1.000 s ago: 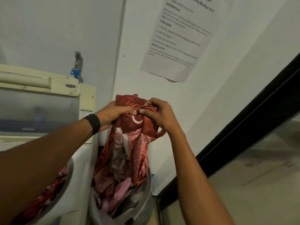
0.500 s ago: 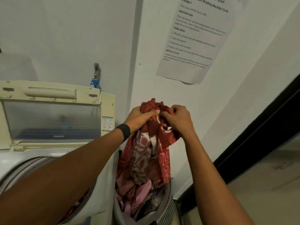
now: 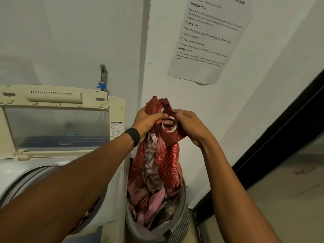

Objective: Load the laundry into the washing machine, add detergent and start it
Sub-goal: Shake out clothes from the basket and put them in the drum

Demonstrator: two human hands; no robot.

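Note:
A red patterned curtain (image 3: 163, 160) with white ring eyelets hangs from both my hands above a round laundry basket (image 3: 182, 223). My left hand (image 3: 148, 121), with a black wristband, grips the bunched top edge. My right hand (image 3: 190, 126) grips the same top edge beside it, by an eyelet. The curtain's lower part still lies in the basket with pink and other cloth. The top-loading washing machine (image 3: 22, 171) stands at the left with its lid (image 3: 56, 125) raised; some red cloth shows inside its drum under my left forearm.
A water tap with a blue fitting (image 3: 102, 79) is on the wall behind the machine. A printed task sheet (image 3: 206, 39) hangs on the wall above my hands. A dark door frame (image 3: 280, 137) runs along the right, with tiled floor beyond.
My head has turned left, so more of the machine and its lid shows. Both hands have kept hold of the curtain's top and shifted their grip around the eyelet.

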